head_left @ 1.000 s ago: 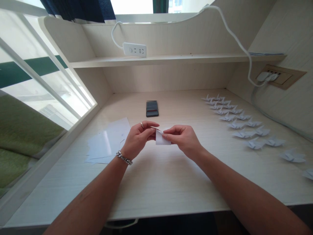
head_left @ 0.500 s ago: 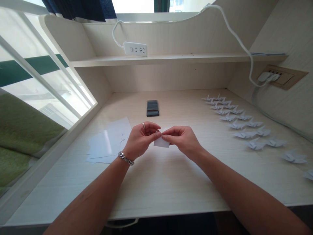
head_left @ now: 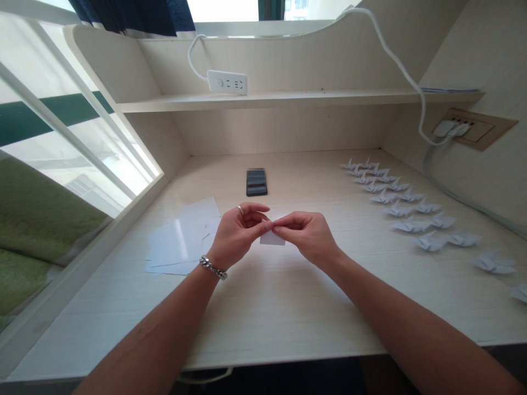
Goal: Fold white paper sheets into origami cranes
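Observation:
Both hands meet above the middle of the pale wooden desk [head_left: 263,307]. My left hand [head_left: 236,233], with a ring and a metal bracelet, pinches the left side of a small folded white paper [head_left: 272,238]. My right hand [head_left: 307,233] pinches the paper's upper right part with thumb and forefinger. Most of the paper is hidden behind the fingers; only its lower edge shows. The paper is held a little above the desk.
Loose white sheets [head_left: 181,238] lie at the left. A dark phone [head_left: 256,182] lies farther back. Several folded paper cranes [head_left: 407,211] stand in two rows at the right. A power strip [head_left: 227,82] sits on the shelf, its cable running to a wall socket [head_left: 461,129].
The folded paper has been drawn further in between the fingers, so less of it shows. Both hands have stayed almost in place.

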`<state>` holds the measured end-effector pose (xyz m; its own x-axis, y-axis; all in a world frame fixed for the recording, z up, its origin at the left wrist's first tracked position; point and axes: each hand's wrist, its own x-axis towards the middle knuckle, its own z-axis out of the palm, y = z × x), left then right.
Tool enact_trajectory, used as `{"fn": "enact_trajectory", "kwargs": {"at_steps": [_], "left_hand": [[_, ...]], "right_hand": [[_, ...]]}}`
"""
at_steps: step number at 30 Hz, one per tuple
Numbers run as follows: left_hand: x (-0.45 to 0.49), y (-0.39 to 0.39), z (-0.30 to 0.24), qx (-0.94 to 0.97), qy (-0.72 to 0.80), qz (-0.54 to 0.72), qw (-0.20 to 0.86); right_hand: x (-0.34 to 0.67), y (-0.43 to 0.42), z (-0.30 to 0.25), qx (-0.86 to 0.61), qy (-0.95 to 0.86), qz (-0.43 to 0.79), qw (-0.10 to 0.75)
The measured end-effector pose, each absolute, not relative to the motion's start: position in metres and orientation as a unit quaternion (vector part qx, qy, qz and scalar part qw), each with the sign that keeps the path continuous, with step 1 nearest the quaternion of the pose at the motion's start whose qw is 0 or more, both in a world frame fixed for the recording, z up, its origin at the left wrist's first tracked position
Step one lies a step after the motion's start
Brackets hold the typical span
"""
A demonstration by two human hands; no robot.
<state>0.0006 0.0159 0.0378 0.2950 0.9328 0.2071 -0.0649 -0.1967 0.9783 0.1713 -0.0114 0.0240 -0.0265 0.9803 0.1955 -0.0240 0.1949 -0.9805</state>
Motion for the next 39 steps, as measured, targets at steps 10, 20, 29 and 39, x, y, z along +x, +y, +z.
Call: {"fn": "enact_trajectory", "kwargs": {"at_steps": [10, 20, 29, 39], "left_hand": [[-0.0021, 0.0148, 0.0424, 0.548, 0.344, 0.488, 0.586], [0.0016, 0.0168, 0.0376, 0.577, 0.396, 0.472, 0.537], [0.0016, 0.0158, 0.0392, 0.573, 0.428, 0.445, 0.539], [0.0000, 0.0171, 0.0363, 0.570, 0.432, 0.436, 0.546]], "right_hand": [[0.1714, -0.0096, 0.0240, -0.435, -0.524, 0.480, 0.553], [0.1715, -0.0067, 0.0243, -0.427, -0.442, 0.584, 0.530], [0.1740, -0.0048, 0.0219, -0.415, -0.439, 0.609, 0.513], [0.1755, -0.0050, 0.0221, -0.420, -0.432, 0.611, 0.514]]}}
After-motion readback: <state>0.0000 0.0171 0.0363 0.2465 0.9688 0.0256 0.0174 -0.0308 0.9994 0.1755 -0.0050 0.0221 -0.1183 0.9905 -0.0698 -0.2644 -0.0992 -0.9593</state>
